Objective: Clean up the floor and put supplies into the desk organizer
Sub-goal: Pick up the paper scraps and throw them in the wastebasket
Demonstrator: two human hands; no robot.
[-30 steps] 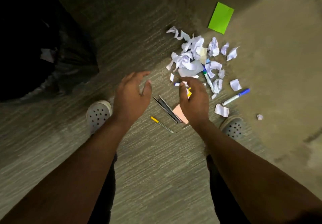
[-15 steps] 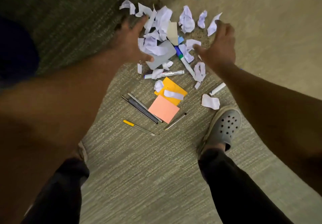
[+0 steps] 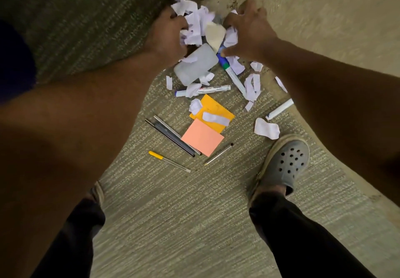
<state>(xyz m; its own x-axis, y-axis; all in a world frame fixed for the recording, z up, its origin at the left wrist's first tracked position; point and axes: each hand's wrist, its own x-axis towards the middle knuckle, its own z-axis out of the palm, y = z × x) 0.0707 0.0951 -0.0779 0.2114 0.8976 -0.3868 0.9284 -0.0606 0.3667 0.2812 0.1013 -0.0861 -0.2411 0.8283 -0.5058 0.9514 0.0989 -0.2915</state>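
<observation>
- Both my hands, left hand (image 3: 166,33) and right hand (image 3: 249,28), curl round the torn paper scraps (image 3: 194,24), bunching them between them on the carpet floor (image 3: 184,212).
- Scraps look white, crumpled, ragged.
- I see markers (image 3: 207,89), pens (image 3: 171,136) and sticky notes (image 3: 202,137) nearby.

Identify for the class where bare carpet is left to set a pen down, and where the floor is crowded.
Bare carpet lies below the yellow-capped pen, between the two legs. Crowded: torn paper fills the space between the left hand and right hand, with markers and sticky notes just below.
</observation>
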